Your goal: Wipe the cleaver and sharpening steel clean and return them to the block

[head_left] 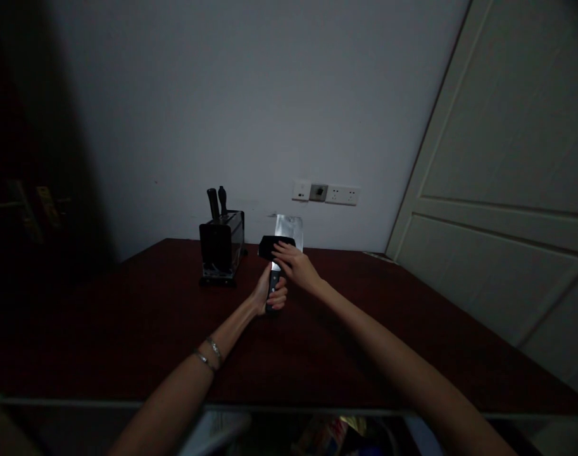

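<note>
A: Where do we locate the knife (289, 226)?
B: Above the table (289, 370): the left hand (261, 294) wraps its fingers around the handle; the blade rises beyond them.
A: And the right hand (300, 267)?
B: Its fingers lie over a black piece (268, 246) before the blade; we cannot tell whether they pinch it. Farther back, leftward: a knife block (218, 248).

Dim room light, near-black left side, pale glare on the cleaver blade (291, 225), blurry lower edge.
</note>
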The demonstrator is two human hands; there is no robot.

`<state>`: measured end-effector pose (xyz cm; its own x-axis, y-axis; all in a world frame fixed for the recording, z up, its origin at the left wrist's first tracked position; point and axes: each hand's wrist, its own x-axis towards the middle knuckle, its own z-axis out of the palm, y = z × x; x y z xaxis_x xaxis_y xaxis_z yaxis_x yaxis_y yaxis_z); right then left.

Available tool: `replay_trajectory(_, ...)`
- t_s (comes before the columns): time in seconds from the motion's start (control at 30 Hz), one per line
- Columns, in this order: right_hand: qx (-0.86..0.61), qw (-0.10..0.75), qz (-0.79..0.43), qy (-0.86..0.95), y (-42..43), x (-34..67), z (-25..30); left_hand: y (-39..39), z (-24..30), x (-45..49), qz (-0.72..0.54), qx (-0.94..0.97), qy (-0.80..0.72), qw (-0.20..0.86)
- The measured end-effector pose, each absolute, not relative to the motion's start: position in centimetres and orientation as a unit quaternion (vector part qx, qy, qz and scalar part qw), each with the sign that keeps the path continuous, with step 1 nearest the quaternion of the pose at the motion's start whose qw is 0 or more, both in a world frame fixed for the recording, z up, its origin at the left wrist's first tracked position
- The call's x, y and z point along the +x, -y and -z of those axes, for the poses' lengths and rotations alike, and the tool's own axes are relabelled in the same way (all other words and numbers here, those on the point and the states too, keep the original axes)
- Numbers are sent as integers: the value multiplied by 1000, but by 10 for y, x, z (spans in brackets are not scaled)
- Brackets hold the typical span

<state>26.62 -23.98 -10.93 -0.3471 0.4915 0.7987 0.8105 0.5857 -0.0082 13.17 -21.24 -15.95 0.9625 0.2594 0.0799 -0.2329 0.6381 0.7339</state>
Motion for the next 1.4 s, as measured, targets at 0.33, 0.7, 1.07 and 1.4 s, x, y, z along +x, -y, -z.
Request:
replay_trajectory(0.33,-456,478,225,717,204,323,54,218,160,135,-94,438,-7,894)
replay_trajectory(0.7,-431,430,198,768,252,286,110,214,159,133,-138,391,29,910)
replay_trajectory(1.07,-425,434,173,775,231,298,80,213,155,130,-122,420,33,899)
replay_trajectory(1.4,-385,385,152,825,254,278,96,211,153,130,-124,430,22,894)
